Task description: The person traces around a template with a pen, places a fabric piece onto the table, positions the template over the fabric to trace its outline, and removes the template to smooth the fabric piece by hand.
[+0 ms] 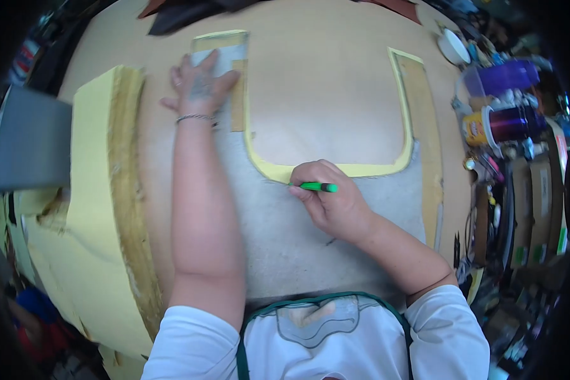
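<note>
A grey U-shaped sheet [285, 247] lies on the table, with a pale yellow border [373, 170] along its inner edge and tan strips [424, 120] on its arms. My left hand [201, 85] rests with spread fingers on the upper end of the sheet's left arm. My right hand [332, 202] grips a green pen [313, 186] with a dark end. The pen's tip is hidden by my fingers, close to the curved inner edge where grey meets yellow.
To the left stand thick yellow foam pieces [95, 158] and a grey box-like block [35, 139]. A white bowl [453, 47], a purple container [510, 76], a yellow-labelled tub [476, 128] and other clutter line the right side. Dark material [183, 16] lies at the far edge.
</note>
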A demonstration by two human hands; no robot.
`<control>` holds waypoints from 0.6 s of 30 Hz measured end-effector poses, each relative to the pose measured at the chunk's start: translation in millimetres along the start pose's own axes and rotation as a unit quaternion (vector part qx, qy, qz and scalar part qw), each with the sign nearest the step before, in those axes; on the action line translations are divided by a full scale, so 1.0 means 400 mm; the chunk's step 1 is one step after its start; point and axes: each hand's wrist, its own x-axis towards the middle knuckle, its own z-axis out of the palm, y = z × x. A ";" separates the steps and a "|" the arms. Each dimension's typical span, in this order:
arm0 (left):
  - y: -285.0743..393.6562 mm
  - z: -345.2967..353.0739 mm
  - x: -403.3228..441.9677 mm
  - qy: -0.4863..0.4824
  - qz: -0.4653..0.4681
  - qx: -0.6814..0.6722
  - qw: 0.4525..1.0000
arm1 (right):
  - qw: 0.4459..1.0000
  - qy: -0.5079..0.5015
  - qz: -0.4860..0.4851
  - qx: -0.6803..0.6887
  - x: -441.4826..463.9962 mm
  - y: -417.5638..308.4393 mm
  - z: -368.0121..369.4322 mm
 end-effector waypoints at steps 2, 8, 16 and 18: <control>0.005 0.000 0.003 -0.004 -0.010 0.006 1.000 | 0.999 0.003 0.015 -0.034 -0.037 0.025 -0.068; -0.003 0.007 0.014 -0.005 -0.008 0.008 1.000 | 0.962 -0.004 0.240 0.129 -0.147 0.168 -0.307; 0.001 0.001 0.005 0.007 0.008 0.002 1.000 | 0.954 -0.066 0.284 -0.066 0.005 0.317 -0.478; -0.009 0.007 0.012 0.008 0.011 0.001 1.000 | 0.956 -0.048 0.283 -0.057 0.068 0.383 -0.484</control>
